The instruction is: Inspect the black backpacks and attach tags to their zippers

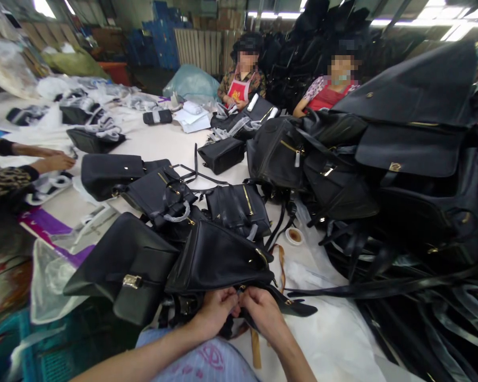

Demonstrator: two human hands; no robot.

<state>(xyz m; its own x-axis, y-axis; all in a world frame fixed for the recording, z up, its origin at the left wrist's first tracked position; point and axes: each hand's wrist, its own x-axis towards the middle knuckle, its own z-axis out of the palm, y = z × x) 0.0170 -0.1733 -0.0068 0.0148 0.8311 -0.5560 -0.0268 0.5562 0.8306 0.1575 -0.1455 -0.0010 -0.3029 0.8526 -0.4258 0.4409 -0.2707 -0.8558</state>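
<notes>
My left hand (218, 310) and my right hand (261, 307) meet at the near edge of a black leather bag (219, 254) lying on the table in front of me. The fingers of both hands are pinched together on a small part at the bag's edge, too small and covered to make out. A gold zipper shows near the bag's right end. Just left of it lies a black flap bag (137, 265) with a gold clasp. A thin black strap (322, 292) stretches away to the right of my right hand.
Black bags with gold zippers (239, 207) lie beyond my hands. A tall heap of black bags (406, 159) rises at the right. A small white dish (294, 236) holds brown stuff. A teal crate (51, 350) stands lower left. Co-workers sit across the table and at the left.
</notes>
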